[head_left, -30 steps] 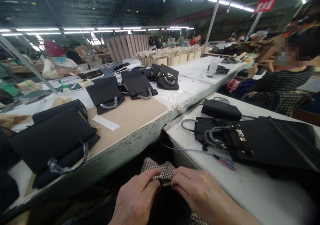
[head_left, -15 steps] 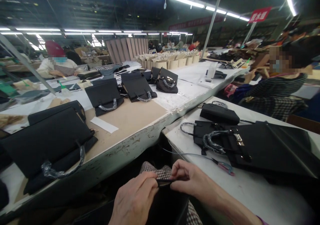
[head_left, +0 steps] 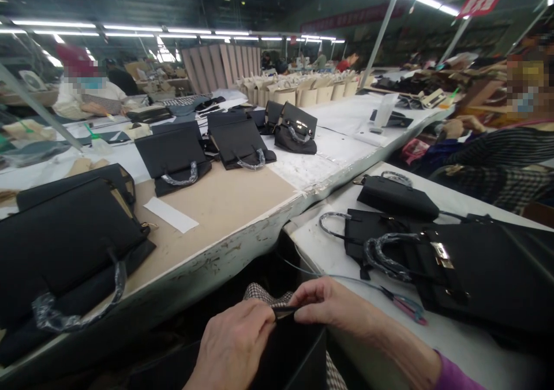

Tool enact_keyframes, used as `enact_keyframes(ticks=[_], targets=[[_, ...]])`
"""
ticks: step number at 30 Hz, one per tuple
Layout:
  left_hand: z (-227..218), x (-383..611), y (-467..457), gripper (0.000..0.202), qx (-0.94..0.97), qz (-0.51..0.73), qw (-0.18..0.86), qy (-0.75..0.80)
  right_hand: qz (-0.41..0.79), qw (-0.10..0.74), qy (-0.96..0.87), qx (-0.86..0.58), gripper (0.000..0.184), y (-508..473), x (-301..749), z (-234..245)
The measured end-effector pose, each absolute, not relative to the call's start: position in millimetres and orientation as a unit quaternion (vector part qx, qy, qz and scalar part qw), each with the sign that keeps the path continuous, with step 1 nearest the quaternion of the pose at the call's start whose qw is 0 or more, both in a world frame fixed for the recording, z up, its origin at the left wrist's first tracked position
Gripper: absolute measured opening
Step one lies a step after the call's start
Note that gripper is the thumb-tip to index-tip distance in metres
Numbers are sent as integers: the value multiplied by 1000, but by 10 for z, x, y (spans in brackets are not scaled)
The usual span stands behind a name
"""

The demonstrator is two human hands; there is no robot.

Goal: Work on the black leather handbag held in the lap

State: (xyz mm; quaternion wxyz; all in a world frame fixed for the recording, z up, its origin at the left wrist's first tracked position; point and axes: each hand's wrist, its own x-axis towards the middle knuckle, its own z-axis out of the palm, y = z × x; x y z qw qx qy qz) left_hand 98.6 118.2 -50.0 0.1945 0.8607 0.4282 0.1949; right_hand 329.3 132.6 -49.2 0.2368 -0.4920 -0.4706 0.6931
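A black bag [head_left: 296, 352] is low in front of me, in my lap over checked cloth [head_left: 262, 293]. Its top edge runs between both hands. My left hand [head_left: 236, 338] is closed on that edge, with the fingers curled over it. My right hand [head_left: 322, 302] pinches the same edge a little to the right, thumb below and fingers above. A narrow pale strip shows along the edge between them. The lower part of the bag is dark and partly hidden by my left hand.
Black handbags with plastic-wrapped handles stand on the left table [head_left: 234, 199], beside a white paper strip [head_left: 171, 214]. More black bags [head_left: 480, 269] and a small pair of snips [head_left: 404, 305] lie on the right table. One person [head_left: 89, 93] works across the table, another [head_left: 497, 147] sits at right.
My view has turned slightly left and tilted down at the right. Both hands keep hold of the bag's edge; my right fingers have closed slightly and moved a little left.
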Motion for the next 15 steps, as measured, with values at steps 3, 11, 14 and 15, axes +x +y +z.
enact_keyframes(ticks=[3, 11, 14, 15], targets=[[-547, 971, 1215, 16, 862, 180, 201, 429, 685, 196, -522, -470, 27, 1462, 3318, -459], [-565, 919, 1158, 19, 869, 168, 169, 433, 436, 73, -780, -444, 17, 1682, 3106, -190], [-550, 919, 1127, 21, 872, 183, 141, 431, 319, 38, -856, -406, 18, 1689, 3018, -136], [-547, 918, 1117, 21, 873, 187, 133, 431, 289, 30, -870, -398, 18, 1684, 2999, -132]])
